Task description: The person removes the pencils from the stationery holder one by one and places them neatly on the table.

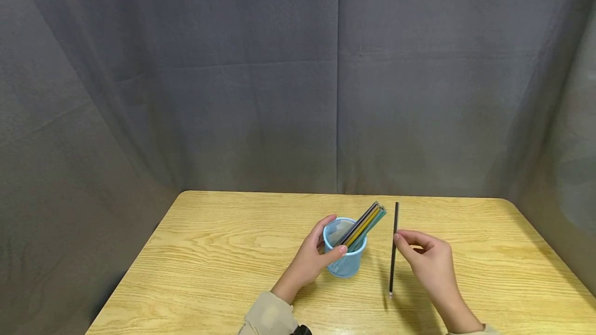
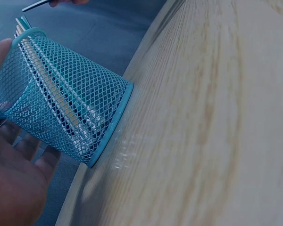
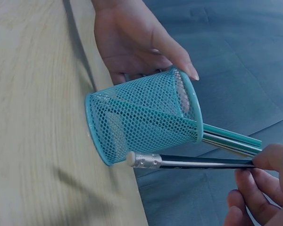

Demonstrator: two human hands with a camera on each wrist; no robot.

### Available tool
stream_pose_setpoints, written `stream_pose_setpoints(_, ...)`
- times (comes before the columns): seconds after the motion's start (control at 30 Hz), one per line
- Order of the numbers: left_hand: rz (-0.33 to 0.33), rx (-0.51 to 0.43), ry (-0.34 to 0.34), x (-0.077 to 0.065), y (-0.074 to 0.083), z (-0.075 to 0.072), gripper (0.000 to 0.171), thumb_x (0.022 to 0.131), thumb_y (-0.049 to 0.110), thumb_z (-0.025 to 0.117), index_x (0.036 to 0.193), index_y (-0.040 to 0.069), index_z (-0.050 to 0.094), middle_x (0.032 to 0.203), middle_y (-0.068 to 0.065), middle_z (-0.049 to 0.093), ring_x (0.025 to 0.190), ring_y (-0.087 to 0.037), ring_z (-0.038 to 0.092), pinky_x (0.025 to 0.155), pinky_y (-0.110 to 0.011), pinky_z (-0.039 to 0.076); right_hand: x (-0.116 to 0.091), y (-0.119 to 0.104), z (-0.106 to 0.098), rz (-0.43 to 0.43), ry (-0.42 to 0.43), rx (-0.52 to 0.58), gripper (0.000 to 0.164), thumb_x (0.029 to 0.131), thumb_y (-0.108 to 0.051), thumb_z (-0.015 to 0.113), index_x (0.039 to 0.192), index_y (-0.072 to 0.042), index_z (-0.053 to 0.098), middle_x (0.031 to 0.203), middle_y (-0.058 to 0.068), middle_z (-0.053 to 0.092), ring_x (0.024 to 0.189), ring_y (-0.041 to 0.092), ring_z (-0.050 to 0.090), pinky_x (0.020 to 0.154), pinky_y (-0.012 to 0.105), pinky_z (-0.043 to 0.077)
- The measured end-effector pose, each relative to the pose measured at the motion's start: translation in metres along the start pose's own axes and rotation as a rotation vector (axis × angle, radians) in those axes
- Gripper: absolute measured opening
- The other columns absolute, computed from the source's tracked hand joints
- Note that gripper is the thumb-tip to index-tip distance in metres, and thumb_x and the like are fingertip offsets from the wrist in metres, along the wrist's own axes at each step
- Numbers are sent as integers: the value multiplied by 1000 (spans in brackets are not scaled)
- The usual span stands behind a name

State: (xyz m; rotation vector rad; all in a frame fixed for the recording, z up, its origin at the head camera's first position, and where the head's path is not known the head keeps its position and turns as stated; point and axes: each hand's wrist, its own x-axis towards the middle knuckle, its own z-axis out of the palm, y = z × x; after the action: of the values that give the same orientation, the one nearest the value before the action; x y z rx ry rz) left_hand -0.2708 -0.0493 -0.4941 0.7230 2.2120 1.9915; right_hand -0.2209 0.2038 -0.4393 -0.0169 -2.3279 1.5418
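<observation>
A light blue mesh pencil cup [image 1: 343, 265] is in my left hand [image 1: 308, 261], whose thumb and fingers curl round its upper part from the left. Several pencils [image 1: 361, 225] lean out over its right rim, among them dark, yellow and green ones. The cup's base is close to the tabletop; whether it fully touches cannot be told. To the right of the cup, my right hand [image 1: 432, 262] pinches a black pencil [image 1: 393, 267] between thumb and forefinger. That pencil hangs nearly upright above the table, and its white eraser [image 3: 131, 158] in a silver ferrule points down.
Both hands are over the front right part of a light wooden table [image 1: 209, 252]. Grey curtains [image 1: 261, 118] hang behind the table and along both sides. A black object [image 1: 301, 330] shows at the left sleeve [image 1: 270, 315].
</observation>
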Motion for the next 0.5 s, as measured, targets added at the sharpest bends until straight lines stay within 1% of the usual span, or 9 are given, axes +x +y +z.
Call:
stream_pose_setpoints(0.1, 2, -4, -2, 0, 0, 0, 69, 94, 31, 70, 152, 34, 33, 140, -5, 52, 127, -21, 51, 109, -43, 37, 0, 2, 1, 3, -9, -2, 25, 92, -26, 72, 102, -3, 77, 106, 10, 72, 81, 8, 66, 60, 24, 53)
stream_pose_setpoints(0.2, 6, -11, -7, 0, 0, 0, 69, 94, 31, 70, 152, 33, 33, 140, -7, 52, 127, -22, 51, 109, -43, 37, 0, 5, 2, -7, -16, 0, 24, 92, -24, 73, 102, -2, 77, 105, 11, 73, 81, 6, 65, 60, 22, 53)
stream_pose_setpoints(0.37, 8, -15, -12, 0, 1, 0, 69, 95, 30, 69, 152, 33, 32, 140, -8, 52, 126, -22, 52, 108, -41, 39, 1, 10, 3, -15, -28, -17, 22, 92, -20, 73, 101, -1, 77, 99, 10, 74, 82, 1, 63, 61, 21, 53)
stream_pose_setpoints(0.5, 8, -11, -12, 0, 1, -1, 68, 95, 30, 69, 152, 33, 32, 140, -7, 52, 126, -22, 52, 107, -39, 39, 1, 13, 3, 10, -58, -43, 24, 93, -22, 71, 103, -1, 76, 98, 8, 74, 86, 0, 62, 66, 20, 53)
